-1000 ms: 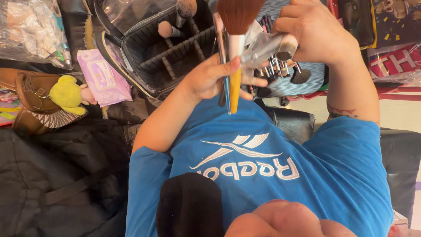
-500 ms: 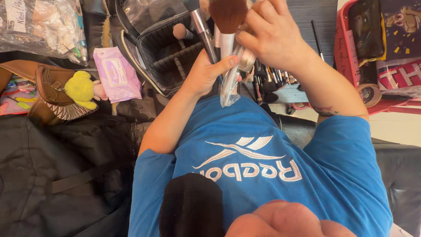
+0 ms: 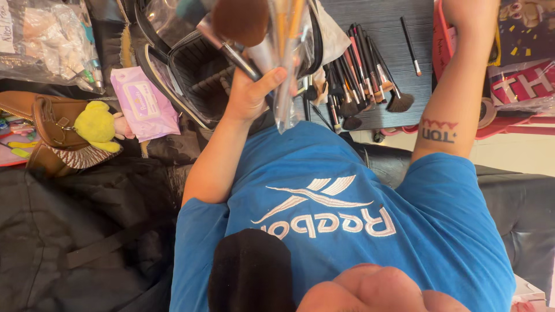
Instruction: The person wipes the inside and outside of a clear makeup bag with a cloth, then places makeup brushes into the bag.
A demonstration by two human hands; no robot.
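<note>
Black leather seating (image 3: 75,231) spreads below the grip; beyond the held bundle stands a black mesh-walled organiser case (image 3: 193,75) with dividers; to its far side lies a grey striped mat (image 3: 381,29) crowded with loose brushes; a pink wipes packet (image 3: 143,103) and yellow plush toy (image 3: 97,124) sit well off to the other side; the left hand (image 3: 250,95) is clenched around a bunch of make-up brushes in clear sleeves (image 3: 272,40); the right hand (image 3: 462,7) reaches off-frame, its grip unseen.
</note>
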